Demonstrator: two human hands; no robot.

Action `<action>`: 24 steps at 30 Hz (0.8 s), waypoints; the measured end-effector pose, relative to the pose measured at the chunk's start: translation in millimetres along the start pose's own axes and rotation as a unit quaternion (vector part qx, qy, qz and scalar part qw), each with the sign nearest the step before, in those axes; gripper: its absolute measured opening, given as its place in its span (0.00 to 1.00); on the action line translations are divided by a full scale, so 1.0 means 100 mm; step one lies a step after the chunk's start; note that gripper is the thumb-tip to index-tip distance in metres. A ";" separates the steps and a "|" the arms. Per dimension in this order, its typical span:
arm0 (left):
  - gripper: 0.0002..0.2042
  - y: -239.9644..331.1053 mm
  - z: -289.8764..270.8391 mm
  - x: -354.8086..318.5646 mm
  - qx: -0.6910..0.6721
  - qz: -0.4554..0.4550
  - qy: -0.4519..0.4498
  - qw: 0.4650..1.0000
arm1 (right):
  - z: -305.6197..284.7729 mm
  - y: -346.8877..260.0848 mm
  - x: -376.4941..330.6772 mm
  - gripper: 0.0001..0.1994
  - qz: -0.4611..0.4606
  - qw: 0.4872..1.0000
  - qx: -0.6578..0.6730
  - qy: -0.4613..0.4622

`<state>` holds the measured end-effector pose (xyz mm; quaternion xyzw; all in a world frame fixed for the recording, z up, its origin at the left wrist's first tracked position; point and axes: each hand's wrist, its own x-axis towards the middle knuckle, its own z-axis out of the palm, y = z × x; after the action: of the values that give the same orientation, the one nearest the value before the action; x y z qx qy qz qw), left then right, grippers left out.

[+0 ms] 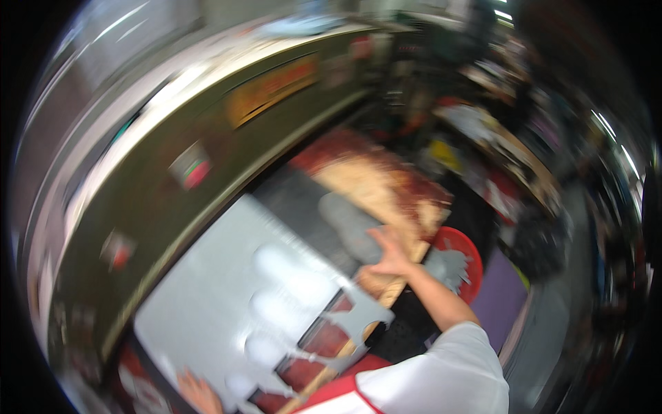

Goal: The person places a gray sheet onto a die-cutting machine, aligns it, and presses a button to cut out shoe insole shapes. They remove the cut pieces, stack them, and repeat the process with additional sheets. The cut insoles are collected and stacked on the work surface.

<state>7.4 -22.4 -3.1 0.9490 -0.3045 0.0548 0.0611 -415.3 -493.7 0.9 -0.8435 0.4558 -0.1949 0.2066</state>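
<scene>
Across the worn red-and-tan bench (372, 172) lies a holed grey sheet (214, 290); handling it seems the step in hand, its thin webs calling for even support. At its lower-left edge, whether the left hand (198, 393) grips cannot be told; off its right side, the right hand (389, 255) has fingers spread, empty, beside a rounded grey piece (348, 224). Right of the sheet stands a red tub (476, 265); beyond its upper-left edge, a dark green machine beam (152, 214).

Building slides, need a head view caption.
Right hand spread at an elongated grey piece, left hand at the grey sheet with cut-outs.
</scene>
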 end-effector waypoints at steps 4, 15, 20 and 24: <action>0.25 0.08 0.20 -0.10 -0.044 0.027 0.101 0.994 | 0.09 -0.30 -0.03 0.38 -0.039 0.979 0.189 0.067; 0.29 0.26 -0.03 -0.05 -0.089 -0.012 0.133 0.987 | 0.85 -2.59 -0.47 0.47 -0.129 0.797 0.541 -0.236; 0.30 0.19 0.04 -0.05 -0.132 -0.029 0.139 0.981 | 1.58 -3.79 -0.38 0.43 -0.218 0.871 0.371 -0.236; 0.30 0.16 0.05 -0.01 -0.138 -0.027 0.136 0.981 | 2.14 -4.33 -0.54 0.43 -0.254 0.931 0.230 -0.127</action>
<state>-2.8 -35.6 -7.1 0.9230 -0.2722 0.1388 0.2340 -34.1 -194.9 41.1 -0.8781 0.1387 -0.2321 0.3947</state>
